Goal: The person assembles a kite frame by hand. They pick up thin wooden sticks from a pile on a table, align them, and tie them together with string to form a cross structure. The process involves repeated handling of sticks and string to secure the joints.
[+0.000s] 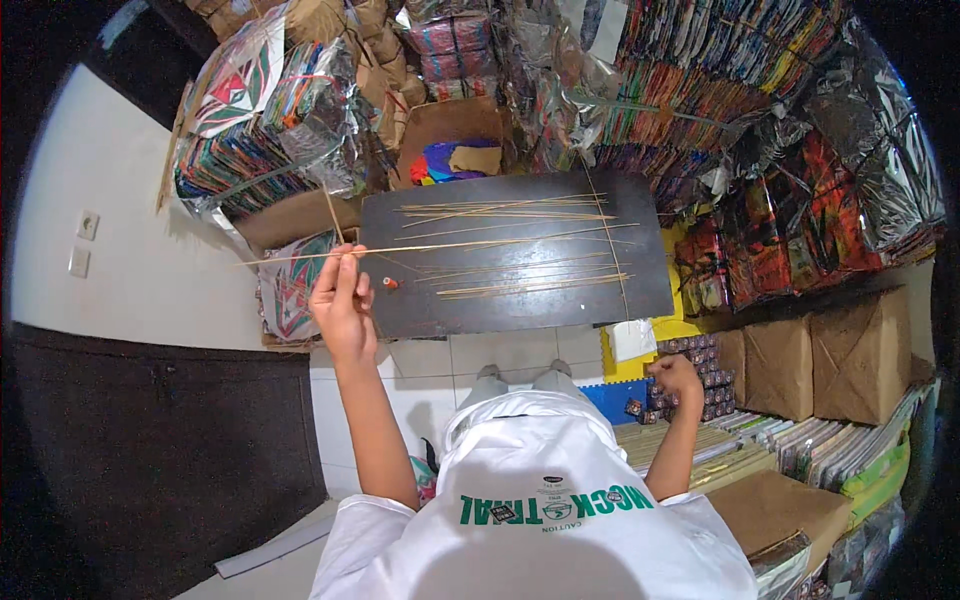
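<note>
My left hand (345, 305) is raised over the left end of a low dark table (480, 318). Its fingers and thumb pinch a long thin bamboo stick (430, 248), which runs across the table toward the right. A shorter light stick (333, 215) crosses it at the fingertips. Beside this hand a small red-orange spool (390, 283) lies on the tabletop. More thin sticks (530, 290) are spread in two loose groups on the table. Off the table's near right corner, my right hand (677, 380) has curled fingers; whatever they may hold is too small to make out.
Bundles of stacked, plastic-wrapped sheets (690, 90) rise behind the table. An open carton (455, 130) with colourful material stands at the back. Many small dark packs (715, 375) and brown paper parcels (860, 355) sit at the right. A white packet (632, 340) lies by the table corner.
</note>
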`<state>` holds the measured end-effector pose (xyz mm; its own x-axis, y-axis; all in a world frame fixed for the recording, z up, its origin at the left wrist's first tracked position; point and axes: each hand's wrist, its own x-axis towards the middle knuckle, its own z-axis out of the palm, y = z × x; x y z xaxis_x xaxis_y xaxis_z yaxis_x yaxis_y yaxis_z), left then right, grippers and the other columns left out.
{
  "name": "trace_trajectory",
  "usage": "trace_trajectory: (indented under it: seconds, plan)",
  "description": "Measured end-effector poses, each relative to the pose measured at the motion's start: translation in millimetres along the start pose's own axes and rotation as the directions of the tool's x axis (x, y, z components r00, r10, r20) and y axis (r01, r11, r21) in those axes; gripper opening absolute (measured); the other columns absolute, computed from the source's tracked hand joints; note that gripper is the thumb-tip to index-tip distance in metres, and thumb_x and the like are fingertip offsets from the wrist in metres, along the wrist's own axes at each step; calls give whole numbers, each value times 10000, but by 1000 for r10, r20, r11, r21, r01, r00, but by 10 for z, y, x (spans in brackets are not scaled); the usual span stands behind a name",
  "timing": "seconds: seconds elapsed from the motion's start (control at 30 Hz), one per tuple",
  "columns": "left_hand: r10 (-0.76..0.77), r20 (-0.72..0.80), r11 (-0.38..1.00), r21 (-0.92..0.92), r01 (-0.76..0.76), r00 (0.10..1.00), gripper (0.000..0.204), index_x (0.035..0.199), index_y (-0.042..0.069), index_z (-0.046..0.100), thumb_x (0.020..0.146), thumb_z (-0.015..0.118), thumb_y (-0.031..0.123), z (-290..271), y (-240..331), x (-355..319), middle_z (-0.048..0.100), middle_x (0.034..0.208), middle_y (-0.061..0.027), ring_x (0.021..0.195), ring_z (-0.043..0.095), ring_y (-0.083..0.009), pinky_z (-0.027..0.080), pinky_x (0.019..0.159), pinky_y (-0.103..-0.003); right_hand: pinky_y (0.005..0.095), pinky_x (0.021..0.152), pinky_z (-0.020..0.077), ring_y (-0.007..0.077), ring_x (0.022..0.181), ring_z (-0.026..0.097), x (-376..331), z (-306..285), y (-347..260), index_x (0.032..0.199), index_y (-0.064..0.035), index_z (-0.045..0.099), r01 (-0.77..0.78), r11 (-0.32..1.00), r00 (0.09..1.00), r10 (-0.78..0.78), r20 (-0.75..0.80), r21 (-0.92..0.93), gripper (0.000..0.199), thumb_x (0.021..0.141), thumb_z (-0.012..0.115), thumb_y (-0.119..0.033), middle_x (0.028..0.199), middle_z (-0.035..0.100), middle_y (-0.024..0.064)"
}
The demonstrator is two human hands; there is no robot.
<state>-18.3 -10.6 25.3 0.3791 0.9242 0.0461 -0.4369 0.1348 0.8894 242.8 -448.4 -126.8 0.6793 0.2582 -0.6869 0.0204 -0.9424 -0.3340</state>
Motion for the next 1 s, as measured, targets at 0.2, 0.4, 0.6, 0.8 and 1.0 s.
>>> trace_trajectory:
  seconds: [0.2, 0.4, 0.6, 0.8, 1.0]
  plan:
    - [-98, 69, 995, -20, 100, 993, 206, 1133, -4, 626, 960, 632, 108, 243, -74, -156, 681, 1050, -71, 602, 465, -22, 335, 465, -154, 414, 1029, 444, 376, 1168, 582, -81, 53, -203, 1187, -22, 661, 324, 942, 914, -335, -228, -85, 343, 865, 624, -135, 1217, 624, 246]
    - [-285, 201, 958, 99, 270, 937, 202, 1110, 4, 666, 943, 654, 117, 772, -284, -579, 695, 927, -31, 592, 490, -24, 346, 472, -170, 392, 1114, 345, 324, 1325, 467, -603, 220, -1630, 1362, -5, 514, 843, 492, 537, -765, -355, 216, 427, 948, 543, -107, 1394, 529, 198]
    - [-320, 319, 943, 194, 269, 892, 184, 1074, 1, 709, 933, 661, 109, 958, -384, -838, 672, 819, 6, 605, 521, -25, 373, 484, -176, 318, 939, 428, 160, 1048, 563, -1017, 442, -2294, 1383, -23, 467, 761, 159, 450, -828, -334, 629, 403, 1021, 492, -198, 1106, 606, 88]
    - [-237, 282, 940, 309, 145, 930, 198, 1058, -11, 710, 937, 667, 140, 843, -345, -781, 675, 810, 4, 582, 498, -10, 349, 468, -170, 188, 531, 319, 10, 588, 386, -1238, 487, -2262, 1167, -40, 563, 565, 214, 548, -819, -168, 797, 237, 1032, 484, -218, 807, 507, -43]
    - [-187, 332, 900, 436, 26, 925, 165, 1021, -30, 723, 932, 657, 91, 714, -571, -800, 703, 873, -22, 684, 569, -33, 428, 557, -184, 181, 442, 245, -14, 506, 336, -1333, 447, -2308, 1046, -41, 608, 632, 252, 540, -821, -184, 732, 186, 1019, 487, -179, 693, 468, -86]
